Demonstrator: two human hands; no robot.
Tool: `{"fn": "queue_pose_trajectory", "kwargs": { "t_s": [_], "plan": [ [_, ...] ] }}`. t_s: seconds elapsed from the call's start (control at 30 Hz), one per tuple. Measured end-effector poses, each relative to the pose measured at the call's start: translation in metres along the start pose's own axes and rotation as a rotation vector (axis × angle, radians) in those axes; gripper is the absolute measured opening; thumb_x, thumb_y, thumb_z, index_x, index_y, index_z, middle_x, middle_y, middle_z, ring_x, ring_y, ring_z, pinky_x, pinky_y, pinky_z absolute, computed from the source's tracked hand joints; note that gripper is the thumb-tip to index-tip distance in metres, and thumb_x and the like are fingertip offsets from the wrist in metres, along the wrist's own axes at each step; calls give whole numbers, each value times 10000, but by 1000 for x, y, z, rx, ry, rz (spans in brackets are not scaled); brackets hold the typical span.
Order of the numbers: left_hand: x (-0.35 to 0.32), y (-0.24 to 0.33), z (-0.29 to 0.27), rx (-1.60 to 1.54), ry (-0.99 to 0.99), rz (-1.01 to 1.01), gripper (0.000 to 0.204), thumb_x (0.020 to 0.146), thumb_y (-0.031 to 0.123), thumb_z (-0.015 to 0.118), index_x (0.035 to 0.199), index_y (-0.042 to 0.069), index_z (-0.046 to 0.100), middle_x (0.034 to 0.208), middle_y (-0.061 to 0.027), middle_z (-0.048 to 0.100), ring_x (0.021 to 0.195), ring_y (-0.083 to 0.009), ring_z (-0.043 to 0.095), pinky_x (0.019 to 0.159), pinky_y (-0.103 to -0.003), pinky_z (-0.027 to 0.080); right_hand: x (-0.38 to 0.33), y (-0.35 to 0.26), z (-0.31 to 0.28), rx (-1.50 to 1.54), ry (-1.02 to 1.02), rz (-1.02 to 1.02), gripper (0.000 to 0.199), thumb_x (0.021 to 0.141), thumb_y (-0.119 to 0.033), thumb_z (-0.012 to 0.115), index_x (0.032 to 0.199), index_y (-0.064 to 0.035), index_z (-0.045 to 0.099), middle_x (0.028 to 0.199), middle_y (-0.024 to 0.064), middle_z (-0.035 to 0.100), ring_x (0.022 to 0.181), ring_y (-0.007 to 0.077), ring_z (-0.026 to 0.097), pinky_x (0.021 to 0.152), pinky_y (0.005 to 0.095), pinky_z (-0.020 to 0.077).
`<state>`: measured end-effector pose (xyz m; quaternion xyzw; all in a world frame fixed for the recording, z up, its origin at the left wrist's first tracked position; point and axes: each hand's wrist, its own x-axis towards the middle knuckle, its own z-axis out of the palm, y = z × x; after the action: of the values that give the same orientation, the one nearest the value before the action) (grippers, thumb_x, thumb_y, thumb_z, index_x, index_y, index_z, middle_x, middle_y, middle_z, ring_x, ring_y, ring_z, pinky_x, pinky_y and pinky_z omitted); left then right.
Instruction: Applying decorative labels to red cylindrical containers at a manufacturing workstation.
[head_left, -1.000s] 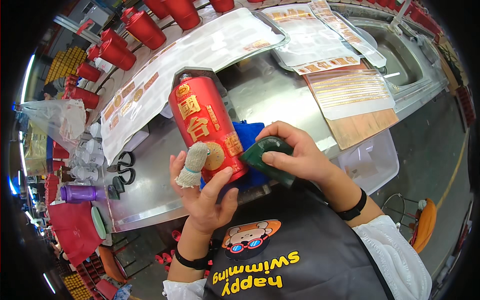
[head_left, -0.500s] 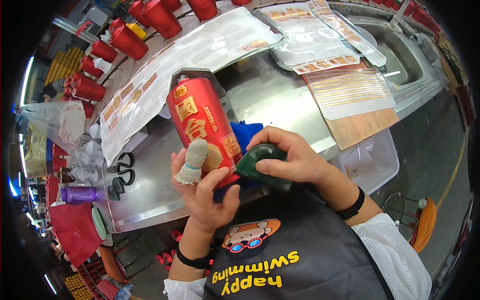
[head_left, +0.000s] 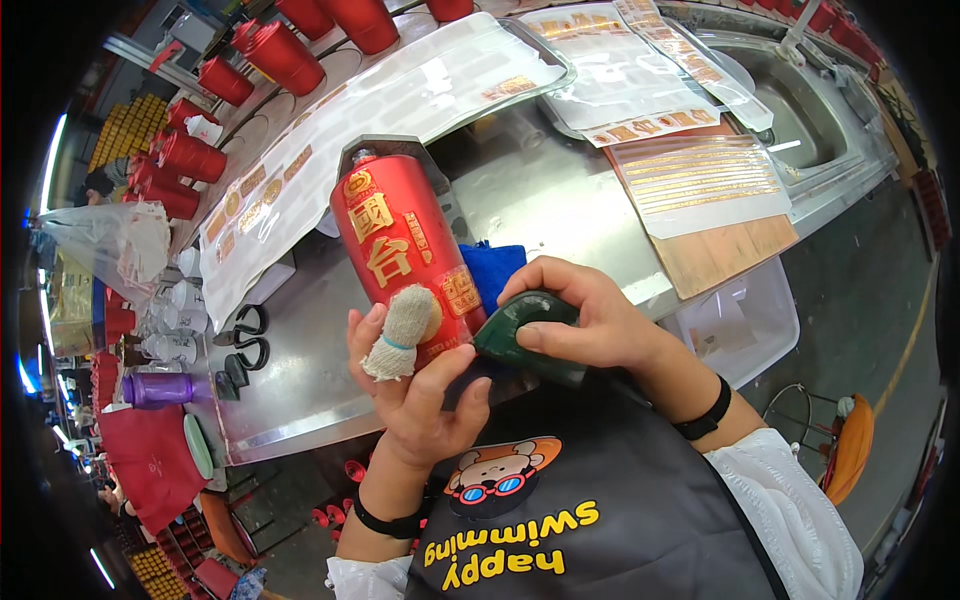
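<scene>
A red bottle (head_left: 405,225) with raised gold characters lies tilted on the metal table, its neck pointing away from me. My left hand (head_left: 425,405) grips its near end, the index fingertip against the lower edge and the thumb apart. One left finger wears a pale knitted finger cover (head_left: 402,330), which partly hides a gold round decal. My right hand (head_left: 570,315) pinches a dark green curved scraper (head_left: 528,335) between thumb and fingers. The scraper's tip meets the bottle's lower right edge beside my left index finger. A blue cloth (head_left: 497,268) lies right of the bottle.
Sheets of gold decals (head_left: 400,90) lie across the back, with more on a wooden board (head_left: 715,250) beside the sink (head_left: 790,110). Black scissors (head_left: 248,335) and a purple jar (head_left: 158,389) sit at left. Red bottles (head_left: 285,58) line the far side.
The wrapped finger has shifted down and right, now slanting over the round decal. The bottle has turned slightly. Far red bottles have moved rightward. The scraper has barely moved.
</scene>
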<state>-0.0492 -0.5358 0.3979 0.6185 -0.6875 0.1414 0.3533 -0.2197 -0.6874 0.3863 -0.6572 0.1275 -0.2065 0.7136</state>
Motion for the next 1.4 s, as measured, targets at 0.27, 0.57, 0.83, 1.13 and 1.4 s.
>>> {"fn": "queue_pose_trajectory", "kwargs": {
  "t_s": [0.27,0.57,0.83,1.13,1.4],
  "plan": [
    [-7,-3,-5,-60,87,-106,321,756,268,703,1050,144,660,1356,-249,450,1286,-424,368,1084,-588,247,-7,-8,3,-214,241,-187,317,828,-65,647,1134,-17,578,990,94,639,881,182,616,797,296,499],
    [-14,-8,-9,17,39,-36,298,809,300,683,1059,154,612,1334,-231,473,1282,-430,370,1071,-601,258,-4,-8,17,-975,10,-612,407,799,-109,628,1206,-120,639,1353,220,497,1166,368,538,940,435,465],
    [-21,-10,-3,-74,92,-75,433,809,273,682,1175,89,541,1343,-252,450,1274,-459,366,1082,-581,242,0,-6,18,-1015,79,-658,396,759,-105,635,1154,-106,621,1326,207,506,1142,357,542,873,422,459],
    [-19,-24,-1,73,-51,-294,845,779,387,733,1401,-44,356,1358,-243,451,1262,-431,405,1079,-570,222,4,-2,12,-1003,88,-734,479,699,-45,662,1174,-51,604,1331,203,515,1172,376,532,953,441,454],
    [-17,-24,-4,-230,18,-337,767,860,430,656,1384,-57,378,1316,-244,468,1222,-402,427,1072,-468,283,6,-2,27,-996,113,-644,606,647,-3,746,1230,-25,582,1350,185,505,1181,373,520,943,430,461]
  ]
}}
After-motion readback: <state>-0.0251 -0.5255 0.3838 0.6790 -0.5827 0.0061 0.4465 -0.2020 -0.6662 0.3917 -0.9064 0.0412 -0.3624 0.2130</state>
